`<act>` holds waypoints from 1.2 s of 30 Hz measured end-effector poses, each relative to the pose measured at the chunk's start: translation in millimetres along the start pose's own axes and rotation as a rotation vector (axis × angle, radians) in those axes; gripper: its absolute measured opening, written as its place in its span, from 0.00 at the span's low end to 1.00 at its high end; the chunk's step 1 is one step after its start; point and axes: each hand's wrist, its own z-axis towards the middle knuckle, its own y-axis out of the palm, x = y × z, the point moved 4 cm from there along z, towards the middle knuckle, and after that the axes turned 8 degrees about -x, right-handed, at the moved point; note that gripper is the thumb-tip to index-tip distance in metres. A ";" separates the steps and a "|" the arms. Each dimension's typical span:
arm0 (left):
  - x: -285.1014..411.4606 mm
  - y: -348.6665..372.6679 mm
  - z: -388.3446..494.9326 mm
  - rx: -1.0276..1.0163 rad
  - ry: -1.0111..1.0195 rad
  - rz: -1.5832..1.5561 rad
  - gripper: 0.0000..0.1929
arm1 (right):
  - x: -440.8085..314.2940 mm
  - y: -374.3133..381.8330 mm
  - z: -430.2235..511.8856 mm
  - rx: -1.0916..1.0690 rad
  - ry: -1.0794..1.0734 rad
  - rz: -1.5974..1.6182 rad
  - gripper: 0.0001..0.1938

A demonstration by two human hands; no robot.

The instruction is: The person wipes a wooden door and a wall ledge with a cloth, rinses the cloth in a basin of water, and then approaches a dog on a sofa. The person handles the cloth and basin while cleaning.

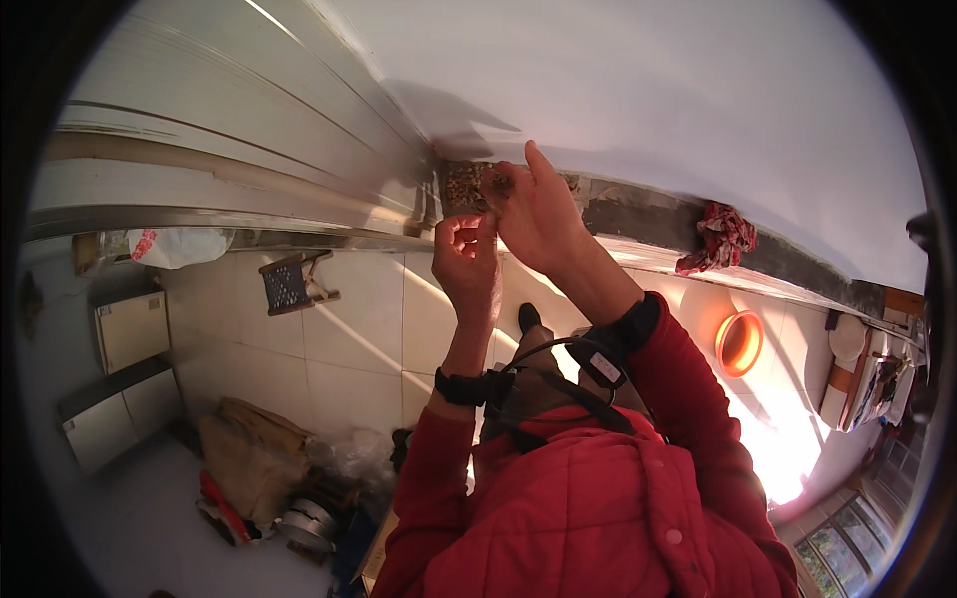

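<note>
My right hand (542, 217) is raised over the corner end of a narrow ledge (635, 213). One of its digits points up and away from the others; the blurred fingertips show nothing held. Just beside it is my left hand (469, 265), fingers curled and thumb meeting the index finger. Whether something small is pinched there cannot be seen. Beyond both hands, many small brown pieces (465, 183), perhaps nuts or seeds, lie in the ledge corner, partly covered by my right hand. A crumpled red patterned cloth (721, 235) hangs over the ledge farther right.
A white wall (658, 90) rises behind the ledge, and pale framed panels (262, 112) meet it at left. Below stand a folding stool (288, 284) and an orange basin (721, 344) on the tiled floor (351, 321). A white plastic bag (183, 250) sits on the left sill.
</note>
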 end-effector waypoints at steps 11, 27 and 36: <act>-20.4 -0.6 19.8 -0.026 0.030 -0.085 0.11 | -0.9 3.8 3.3 -0.196 -0.019 -0.013 0.28; -11.3 1.8 10.5 -0.030 0.118 -0.004 0.13 | 2.9 -10.1 6.5 -0.151 -0.051 -0.100 0.35; -18.3 9.2 16.4 -0.090 0.182 0.122 0.15 | -0.7 -9.1 -12.5 -0.178 -0.074 -0.093 0.33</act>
